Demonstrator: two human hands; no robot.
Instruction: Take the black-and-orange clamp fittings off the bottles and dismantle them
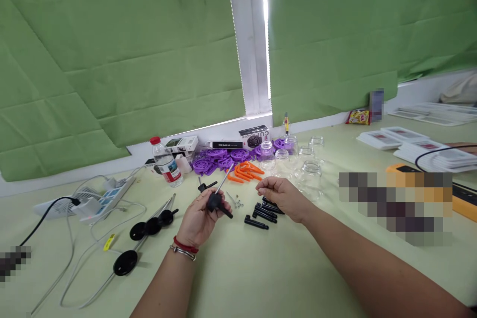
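Observation:
My left hand [203,216] is closed around a black plastic crank-like part [214,202] with a thin metal rod [225,178] pointing up and away. Just behind it lies another black part with a rod [206,187]. My right hand [280,197] hovers over the table with thumb and fingers pinched; whatever is between them is too small to make out. Beneath and beside it are several black handle-like sticks [257,222]. Between my hands lie small metal screws or nuts [239,203]. Several orange bent pieces [244,173] are piled farther back.
Purple plastic parts [203,165] and glass jars [311,176] stand at the back, near a water bottle [167,164]. On the left are black discs with rods [125,262], white cables [74,278] and a power strip [115,194]. White cards [425,156] lie at right.

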